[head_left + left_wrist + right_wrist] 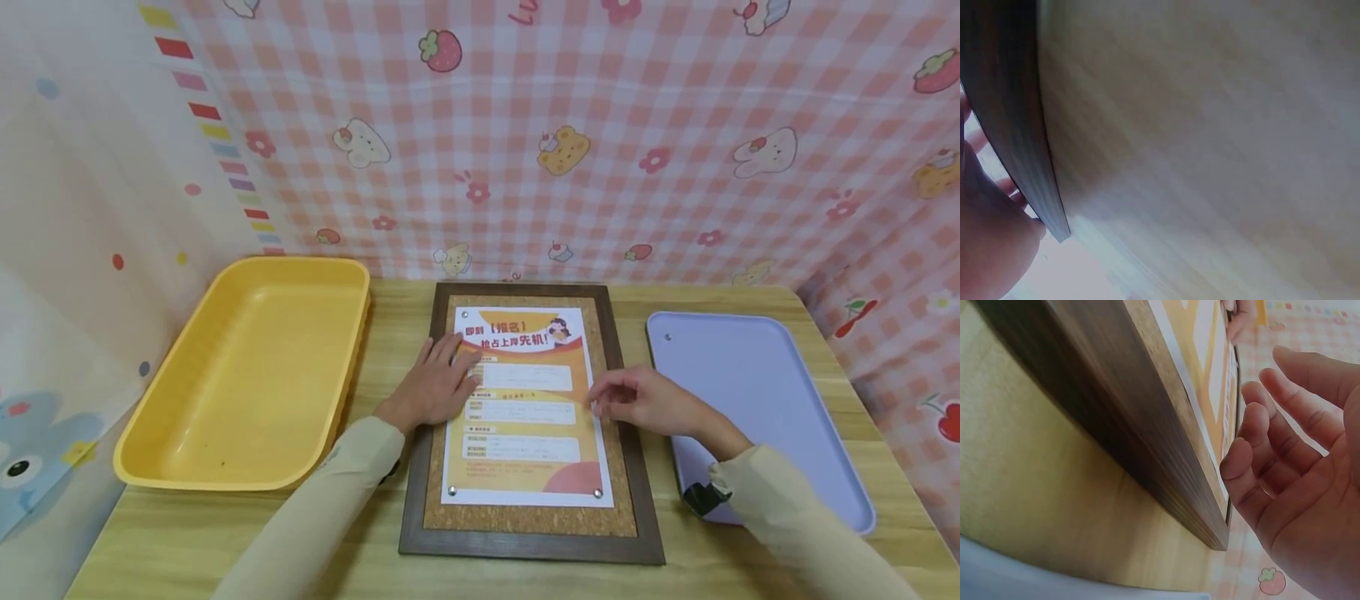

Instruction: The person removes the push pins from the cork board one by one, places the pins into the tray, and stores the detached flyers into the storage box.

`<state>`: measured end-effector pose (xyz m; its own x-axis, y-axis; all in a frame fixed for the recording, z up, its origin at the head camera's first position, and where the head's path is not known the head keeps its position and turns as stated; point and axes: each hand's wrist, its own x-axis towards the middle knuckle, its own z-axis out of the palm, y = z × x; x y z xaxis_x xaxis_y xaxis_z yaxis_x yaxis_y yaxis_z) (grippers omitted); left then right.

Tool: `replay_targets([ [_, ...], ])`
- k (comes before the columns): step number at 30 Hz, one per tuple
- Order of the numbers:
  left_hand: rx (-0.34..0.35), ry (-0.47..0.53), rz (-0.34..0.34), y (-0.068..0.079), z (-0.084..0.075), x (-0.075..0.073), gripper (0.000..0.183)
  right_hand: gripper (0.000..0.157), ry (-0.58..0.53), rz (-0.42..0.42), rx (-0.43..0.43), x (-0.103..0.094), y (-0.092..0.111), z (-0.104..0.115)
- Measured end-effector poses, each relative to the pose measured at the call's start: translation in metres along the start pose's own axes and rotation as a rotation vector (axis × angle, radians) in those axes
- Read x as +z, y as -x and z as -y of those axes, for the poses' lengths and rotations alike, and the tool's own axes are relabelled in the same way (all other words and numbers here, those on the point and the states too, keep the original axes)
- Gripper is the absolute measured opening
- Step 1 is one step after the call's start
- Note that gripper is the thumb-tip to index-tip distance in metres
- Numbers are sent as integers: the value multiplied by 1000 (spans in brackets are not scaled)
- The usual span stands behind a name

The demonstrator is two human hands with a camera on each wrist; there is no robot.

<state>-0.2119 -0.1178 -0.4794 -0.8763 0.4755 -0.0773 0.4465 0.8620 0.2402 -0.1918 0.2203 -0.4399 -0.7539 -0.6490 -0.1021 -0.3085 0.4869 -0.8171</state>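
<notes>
A poster sheet (525,450) with orange and red print lies on a cork board (525,521) in a dark brown wooden frame (532,546). Silver pushpins (452,492) show at its upper left and both lower corners. My left hand (435,387) rests on the sheet's left edge with fingers spread, the wrist crossing the frame. At the sheet's right edge my right hand (637,400) hovers with loosely bent fingers. In the right wrist view nothing shows between those fingers (1254,422); whether a fingertip touches the paper I cannot tell.
A deep yellow tray (348,375) stands at the left of the wooden table (360,533). A lilac tray (757,383) lies at the right, partly under my right forearm, with one small silver pin (668,337) in its upper left corner. Checked cloth (510,125) hangs behind.
</notes>
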Motion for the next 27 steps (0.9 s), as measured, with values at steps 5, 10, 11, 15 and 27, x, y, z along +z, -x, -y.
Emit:
replay_targets([
  [5,2,21,3,-1,4,2,45,12,-12,40,-12,10,2,1],
  [10,12,-17,10,-1,5,2,52,10,16,60,-45,17,7,1],
  [11,15,-29,13,-1,5,3,54,11,23,63,-61,18,8,0],
  [15,19,-64,23,-2,5,4,55,11,19,100,-104,22,12,-1],
  [27,1,-79,46,-2,6,3,56,14,-11,194,-160,28,22,4],
])
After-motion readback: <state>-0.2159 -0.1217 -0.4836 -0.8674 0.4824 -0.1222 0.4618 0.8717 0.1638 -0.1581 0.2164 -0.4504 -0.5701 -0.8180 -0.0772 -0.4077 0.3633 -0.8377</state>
